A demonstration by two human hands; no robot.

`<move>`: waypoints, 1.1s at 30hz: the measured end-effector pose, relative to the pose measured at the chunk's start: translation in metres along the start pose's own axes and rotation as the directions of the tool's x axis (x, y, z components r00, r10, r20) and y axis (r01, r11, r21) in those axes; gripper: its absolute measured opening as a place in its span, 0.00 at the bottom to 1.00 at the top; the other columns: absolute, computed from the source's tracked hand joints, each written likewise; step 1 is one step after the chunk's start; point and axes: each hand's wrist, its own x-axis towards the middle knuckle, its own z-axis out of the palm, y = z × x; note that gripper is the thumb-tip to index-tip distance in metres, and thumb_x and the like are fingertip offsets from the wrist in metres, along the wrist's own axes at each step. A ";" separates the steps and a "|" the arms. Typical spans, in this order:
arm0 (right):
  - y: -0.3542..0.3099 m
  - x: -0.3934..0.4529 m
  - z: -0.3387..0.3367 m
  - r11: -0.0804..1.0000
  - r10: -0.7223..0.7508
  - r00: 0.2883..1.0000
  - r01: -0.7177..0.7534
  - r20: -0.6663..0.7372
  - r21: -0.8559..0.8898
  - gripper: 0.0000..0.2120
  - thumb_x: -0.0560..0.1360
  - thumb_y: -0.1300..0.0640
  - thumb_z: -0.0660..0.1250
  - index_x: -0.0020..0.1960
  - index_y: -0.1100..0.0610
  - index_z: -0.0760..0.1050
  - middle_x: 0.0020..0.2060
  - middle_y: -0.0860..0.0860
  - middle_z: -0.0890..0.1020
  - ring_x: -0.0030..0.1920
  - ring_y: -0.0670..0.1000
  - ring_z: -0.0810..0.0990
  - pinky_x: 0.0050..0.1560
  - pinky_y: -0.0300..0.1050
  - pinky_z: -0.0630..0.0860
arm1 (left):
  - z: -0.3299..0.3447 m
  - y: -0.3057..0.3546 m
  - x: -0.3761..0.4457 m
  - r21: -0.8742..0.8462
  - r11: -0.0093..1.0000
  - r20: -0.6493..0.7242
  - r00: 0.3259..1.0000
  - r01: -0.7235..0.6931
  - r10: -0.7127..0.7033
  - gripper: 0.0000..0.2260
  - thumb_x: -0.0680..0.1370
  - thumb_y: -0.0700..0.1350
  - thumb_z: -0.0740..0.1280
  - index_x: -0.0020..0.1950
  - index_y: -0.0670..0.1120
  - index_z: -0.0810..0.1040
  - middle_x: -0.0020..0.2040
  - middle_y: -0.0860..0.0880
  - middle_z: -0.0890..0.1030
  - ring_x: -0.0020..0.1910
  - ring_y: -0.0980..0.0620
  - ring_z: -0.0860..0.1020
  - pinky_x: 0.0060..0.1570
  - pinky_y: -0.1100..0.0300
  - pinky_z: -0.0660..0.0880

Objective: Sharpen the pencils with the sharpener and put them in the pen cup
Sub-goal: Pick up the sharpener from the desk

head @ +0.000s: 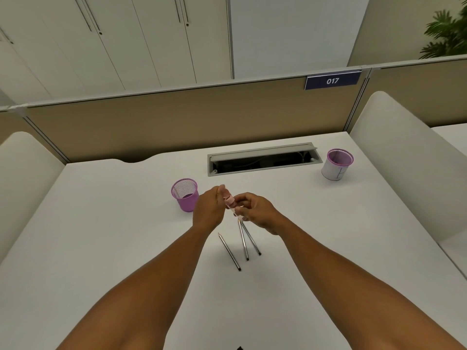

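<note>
Mid-frame, left hand (208, 207) pinches the small pink sharpener (230, 201); right hand (255, 209) pinches a grey pencil (251, 238). Best twisted straight, gently.

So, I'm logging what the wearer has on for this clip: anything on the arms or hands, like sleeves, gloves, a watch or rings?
Nothing visible. Both forearms are bare as far as the frame shows, with no sleeves. The left hand and right hand wear no gloves, and no watch or bracelet shows. The fingers are too small to rule out rings.

White desk (101, 248) carries two mesh cups (185, 195) and three pencils (229, 251).
</note>
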 end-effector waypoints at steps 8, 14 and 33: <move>0.004 -0.008 0.006 0.997 0.010 1.000 -0.008 -0.030 0.071 0.12 0.77 0.59 0.68 0.60 0.53 0.74 0.57 0.52 0.79 0.54 0.55 0.81 0.49 0.46 0.82 | -0.006 0.002 -0.017 -0.418 0.828 0.415 0.889 0.373 -0.191 0.21 0.82 0.61 0.50 0.59 0.49 0.75 0.53 0.49 0.80 0.52 0.49 0.79 0.53 0.54 0.76; -0.001 -0.012 0.009 0.991 0.015 0.999 -0.009 -0.037 0.137 0.15 0.77 0.56 0.68 0.62 0.54 0.72 0.56 0.53 0.77 0.54 0.54 0.81 0.46 0.45 0.83 | -0.006 -0.009 -0.020 -0.481 0.798 0.497 0.863 0.363 -0.094 0.19 0.78 0.53 0.67 0.67 0.49 0.75 0.60 0.46 0.81 0.59 0.47 0.79 0.50 0.56 0.78; 0.081 -0.005 0.020 0.903 0.257 0.900 -0.353 -0.352 -0.245 0.07 0.70 0.64 0.65 0.45 0.54 0.76 0.46 0.52 0.81 0.39 0.51 0.78 0.36 0.39 0.73 | 0.003 -0.063 -0.042 -0.247 0.914 0.343 0.911 0.323 -0.229 0.11 0.77 0.52 0.69 0.58 0.52 0.77 0.53 0.49 0.82 0.54 0.50 0.80 0.57 0.47 0.78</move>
